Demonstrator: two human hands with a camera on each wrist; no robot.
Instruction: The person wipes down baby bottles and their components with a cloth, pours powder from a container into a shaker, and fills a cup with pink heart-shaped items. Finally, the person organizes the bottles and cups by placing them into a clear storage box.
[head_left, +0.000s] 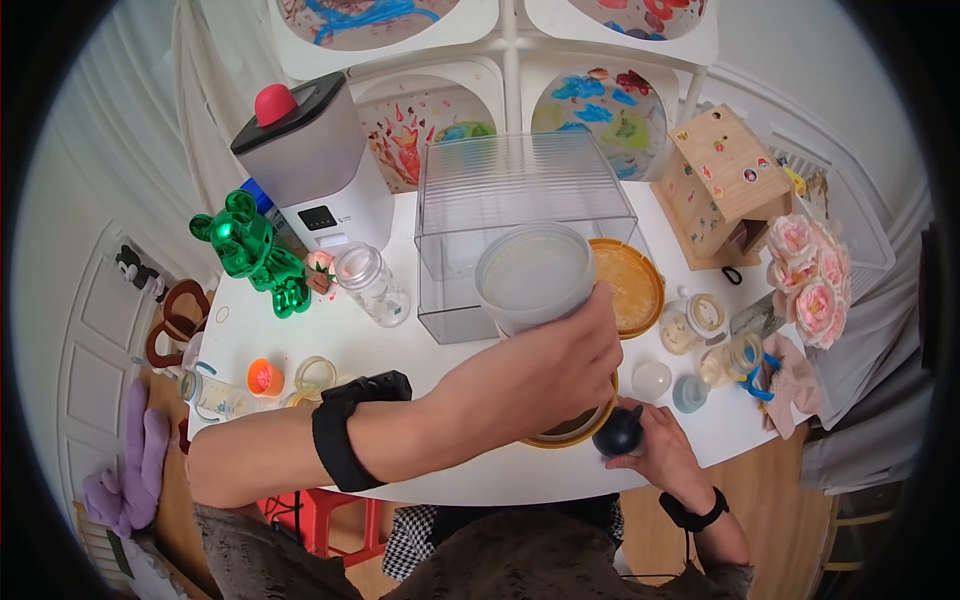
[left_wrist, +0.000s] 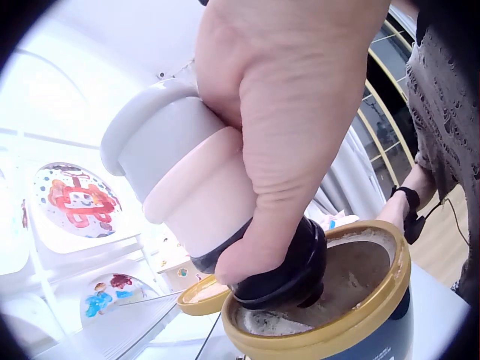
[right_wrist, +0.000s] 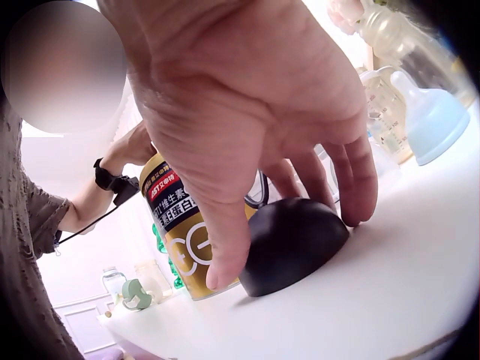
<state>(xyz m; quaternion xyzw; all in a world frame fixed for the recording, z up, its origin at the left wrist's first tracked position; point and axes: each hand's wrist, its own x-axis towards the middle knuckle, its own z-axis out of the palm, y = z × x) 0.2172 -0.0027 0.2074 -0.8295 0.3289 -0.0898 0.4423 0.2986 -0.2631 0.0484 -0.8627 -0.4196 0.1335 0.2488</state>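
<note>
Across a white worktop point(head_left: 450, 482), a green bear figure point(head_left: 245, 245) and a clear jar point(head_left: 375, 290) stand at the left, with a clear box point(head_left: 452, 280) at the far middle. At centre, a person's left hand point(head_left: 560, 350), fingers curled, grips a stacked container point(head_left: 535, 270), tilted with its black end over the mouth of an uncovered gold tin point(right_wrist: 191, 240). Whether powder is falling cannot be told. Beyond the tin, toward the right, sits a gold lid point(head_left: 637, 285). At the near right, the right hand point(head_left: 662, 450) holds a black cap point(head_left: 618, 432) on the worktop, thumb to one side, fingers around the other. The step looks like a transfer between container and tin; the next move seems to call for a steady tilt above the rim, cap close by.
</note>
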